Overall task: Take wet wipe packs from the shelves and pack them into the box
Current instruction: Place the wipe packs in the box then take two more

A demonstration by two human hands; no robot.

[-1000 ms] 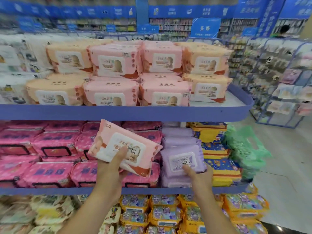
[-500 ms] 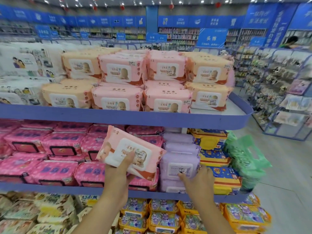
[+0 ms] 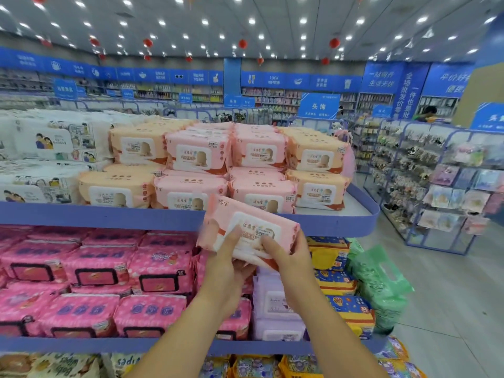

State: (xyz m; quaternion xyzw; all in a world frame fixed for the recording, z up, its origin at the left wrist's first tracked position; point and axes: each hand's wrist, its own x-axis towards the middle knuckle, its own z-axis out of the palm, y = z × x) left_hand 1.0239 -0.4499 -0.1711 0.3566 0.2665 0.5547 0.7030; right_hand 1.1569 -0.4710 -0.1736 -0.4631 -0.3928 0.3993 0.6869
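Head cam: left hand (image 3: 227,264) & right hand (image 3: 286,259) both grip pink wipe pack (image 3: 246,227) w/ thumbs on top, in front of blue shelf edge (image 3: 109,216).

One wide-angle camera sits at head height and faces forward, roughly level, at the shelves (image 3: 109,216), which stand close in front. The arms (image 3: 191,336) enter from the bottom edge and end mid-frame, with the ceiling (image 3: 272,12) above and the floor (image 3: 450,296) at right.
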